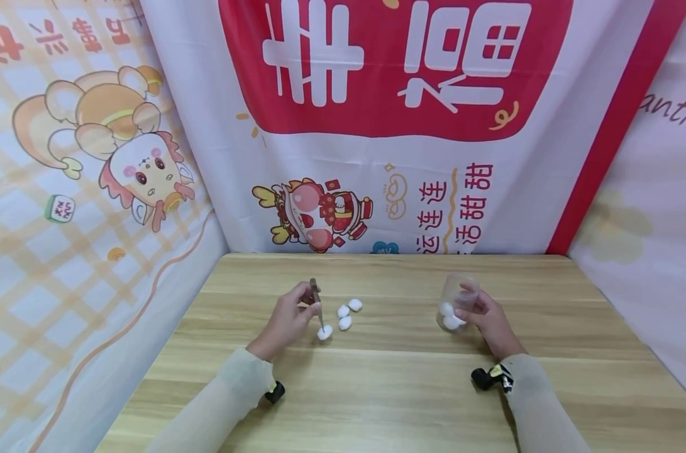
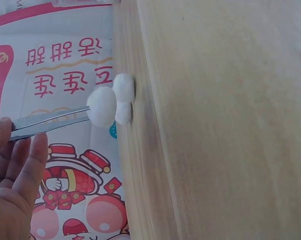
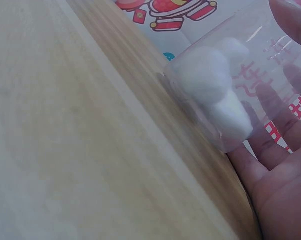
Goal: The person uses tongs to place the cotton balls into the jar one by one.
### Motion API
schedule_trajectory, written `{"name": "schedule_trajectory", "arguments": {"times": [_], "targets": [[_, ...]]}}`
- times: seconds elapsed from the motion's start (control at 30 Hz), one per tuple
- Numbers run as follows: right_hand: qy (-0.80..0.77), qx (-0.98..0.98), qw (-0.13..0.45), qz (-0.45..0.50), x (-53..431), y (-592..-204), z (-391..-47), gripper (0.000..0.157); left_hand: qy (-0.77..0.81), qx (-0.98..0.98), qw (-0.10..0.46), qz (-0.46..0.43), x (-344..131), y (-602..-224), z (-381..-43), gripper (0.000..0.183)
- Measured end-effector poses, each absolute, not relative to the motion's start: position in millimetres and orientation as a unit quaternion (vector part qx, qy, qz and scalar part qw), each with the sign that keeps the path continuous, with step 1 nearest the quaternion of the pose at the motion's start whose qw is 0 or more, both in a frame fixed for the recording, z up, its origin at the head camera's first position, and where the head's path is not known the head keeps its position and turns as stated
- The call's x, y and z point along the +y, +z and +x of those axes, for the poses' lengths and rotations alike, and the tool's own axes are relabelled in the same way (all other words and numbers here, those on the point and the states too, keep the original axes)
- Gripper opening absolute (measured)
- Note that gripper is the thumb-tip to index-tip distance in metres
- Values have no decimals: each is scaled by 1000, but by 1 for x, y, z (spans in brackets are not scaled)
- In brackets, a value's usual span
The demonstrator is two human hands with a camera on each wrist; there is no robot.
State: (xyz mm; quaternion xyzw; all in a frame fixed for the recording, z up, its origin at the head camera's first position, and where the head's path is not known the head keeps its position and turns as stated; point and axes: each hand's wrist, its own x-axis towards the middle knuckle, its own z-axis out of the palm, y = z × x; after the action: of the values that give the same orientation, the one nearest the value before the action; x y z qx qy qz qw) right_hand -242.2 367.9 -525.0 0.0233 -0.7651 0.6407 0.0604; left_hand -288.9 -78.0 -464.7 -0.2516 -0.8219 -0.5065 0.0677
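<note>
My left hand (image 1: 288, 316) pinches a pair of metal tweezers (image 1: 317, 302) between thumb and fingers. At the tweezers' tips is a white cotton ball (image 2: 101, 110), which the two prongs meet in the left wrist view. Just right of it, a few more cotton balls (image 1: 345, 322) lie close together on the table. My right hand (image 1: 490, 321) holds a clear plastic cup (image 1: 460, 287) from its right side, fingers curled round the wall. Several cotton balls (image 3: 203, 75) lie at the bottom of the cup, which stands on the table.
The wooden table (image 1: 376, 396) ends at a hanging cloth (image 1: 399, 189) with red and white print at the back. A patterned cloth (image 1: 94, 207) borders the left side, and a pale one (image 1: 648, 251) the right. Small black cameras sit at both wrists.
</note>
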Motion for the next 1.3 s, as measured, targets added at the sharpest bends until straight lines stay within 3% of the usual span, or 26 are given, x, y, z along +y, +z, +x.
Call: {"name": "schedule_trajectory", "arguments": {"times": [1.3], "targets": [[646, -760, 62, 15, 368, -523, -243, 75, -497, -815, 82, -286, -68, -440, -297, 20]]}}
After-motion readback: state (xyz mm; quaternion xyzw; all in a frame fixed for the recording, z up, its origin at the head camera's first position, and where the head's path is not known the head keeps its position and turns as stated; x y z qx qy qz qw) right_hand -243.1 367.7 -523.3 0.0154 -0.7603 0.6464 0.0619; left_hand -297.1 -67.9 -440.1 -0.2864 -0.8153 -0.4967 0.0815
